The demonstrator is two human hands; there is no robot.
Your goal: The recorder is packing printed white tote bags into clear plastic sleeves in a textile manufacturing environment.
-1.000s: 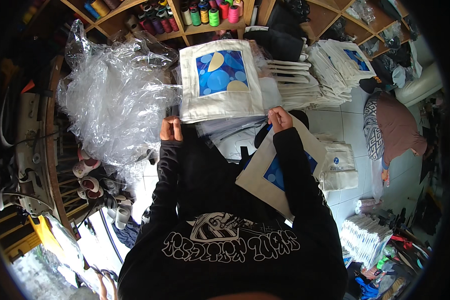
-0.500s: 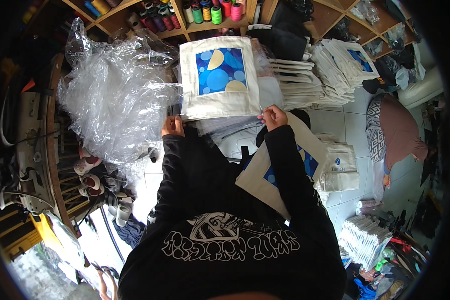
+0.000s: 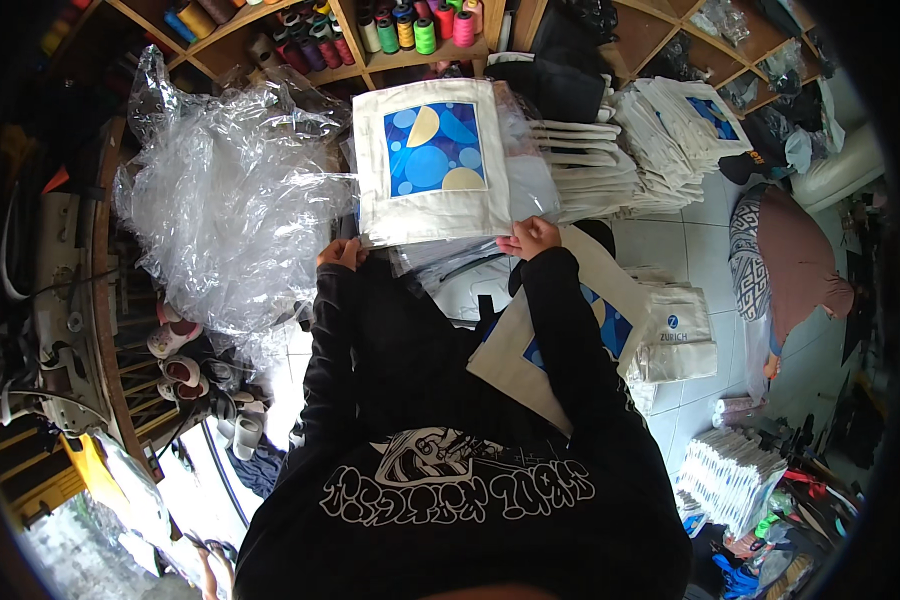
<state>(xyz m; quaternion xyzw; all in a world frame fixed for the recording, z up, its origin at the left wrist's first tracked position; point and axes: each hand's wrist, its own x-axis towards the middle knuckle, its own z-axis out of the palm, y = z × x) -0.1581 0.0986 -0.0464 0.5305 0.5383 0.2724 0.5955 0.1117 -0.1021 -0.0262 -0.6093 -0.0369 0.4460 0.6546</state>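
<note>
A cream canvas bag (image 3: 435, 150) with a blue panel of circles lies flat before me at the top centre. My left hand (image 3: 341, 254) pinches its near left corner. At the near right corner, the fingers of my right hand (image 3: 530, 238) are closed on the same bag's edge. Clear plastic sleeves (image 3: 530, 175) show under and beside it on the right. Beneath my right forearm rests a second cream bag (image 3: 515, 355) with a similar blue print, partly hidden by the sleeve.
Crumpled clear plastic (image 3: 235, 200) is heaped at left. Stacked cream bags (image 3: 660, 130) stand at the far right, with folded bags (image 3: 675, 350) nearer. Thread spools (image 3: 425, 38) fill the shelf behind. Another person (image 3: 790, 250) bends over at right. Shoes (image 3: 178, 370) lie at left.
My right hand has moved slightly left and in along the near edge. The bag sits a little lower and more tilted, and the whole view has shifted slightly.
</note>
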